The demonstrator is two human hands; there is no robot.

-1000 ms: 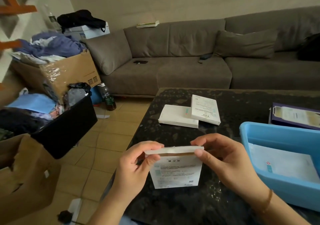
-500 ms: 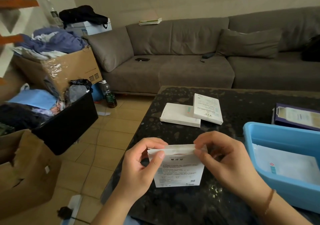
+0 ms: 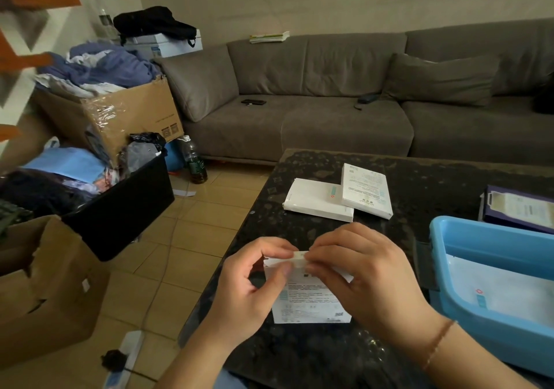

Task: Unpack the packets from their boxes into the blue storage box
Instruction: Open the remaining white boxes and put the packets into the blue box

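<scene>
Both hands pinch one white box: left hand and right hand grip its top flap. The box stands upright on the table. Blue storage box lies right of the grip.

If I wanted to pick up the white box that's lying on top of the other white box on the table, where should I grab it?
Probably by its two long edges, coming down from above. The top white box lies flat, and its left edge rests on the lower white box, so that side is raised a little and fingers could likely slip under there. Both hands are busy with the box in the hands.
</scene>
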